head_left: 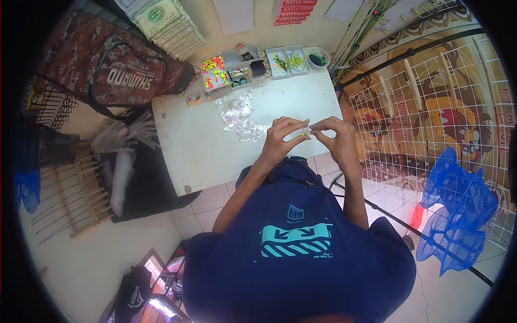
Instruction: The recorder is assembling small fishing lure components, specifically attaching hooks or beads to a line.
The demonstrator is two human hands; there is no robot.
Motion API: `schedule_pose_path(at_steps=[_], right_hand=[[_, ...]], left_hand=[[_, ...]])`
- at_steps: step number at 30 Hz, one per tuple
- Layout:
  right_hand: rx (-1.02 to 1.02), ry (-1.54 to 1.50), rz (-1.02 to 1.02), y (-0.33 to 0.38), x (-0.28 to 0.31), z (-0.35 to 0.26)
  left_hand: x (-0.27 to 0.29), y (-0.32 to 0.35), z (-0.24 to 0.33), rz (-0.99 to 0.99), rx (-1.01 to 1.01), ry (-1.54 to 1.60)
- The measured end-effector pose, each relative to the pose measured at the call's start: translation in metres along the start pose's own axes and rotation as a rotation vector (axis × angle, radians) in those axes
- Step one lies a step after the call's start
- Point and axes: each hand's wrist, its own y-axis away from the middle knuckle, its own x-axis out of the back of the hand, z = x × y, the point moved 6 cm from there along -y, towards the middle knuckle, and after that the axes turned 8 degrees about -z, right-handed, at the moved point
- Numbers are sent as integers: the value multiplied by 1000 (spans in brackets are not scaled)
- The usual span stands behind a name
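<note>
Between both hands, in front of my chest at the table's near edge, is a small clear plastic bag (305,131) with something tiny and yellow in it. My left hand (281,139) pinches one side of the bag between thumb and fingers. The other side is pinched by my right hand (338,139). A loose pile of flat clear zip bags (237,114) with red lines lies left of my hands. Farther left, several small bagged pieces (198,99) with orange in them sit in a row near the trays.
On the white table (188,142), a tray of pink and yellow pieces (215,75), a compartment box (237,56), green-yellow trays (287,63) and a round tub (316,57) line the back. A camouflage bag (118,64) leans left; a wire grid (398,124) and blue nets (458,210) stand right.
</note>
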Motion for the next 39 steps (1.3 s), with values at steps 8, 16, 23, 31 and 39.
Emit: schedule_pose_path(at_steps=[8, 16, 23, 31, 39], right_hand=[[50, 255, 7, -1, -4, -22], [50, 21, 48, -1, -3, -13], [185, 354, 46, 7, -12, -27], [209, 488, -21, 4, -20, -28], [185, 236, 36, 2, -15, -20]], left_hand=[[0, 1, -5, 30, 28, 62], [0, 2, -6, 33, 39, 102], [1, 2, -4, 30, 49, 68], [0, 2, -4, 42, 13, 82], [-1, 3, -9, 46, 52, 142]])
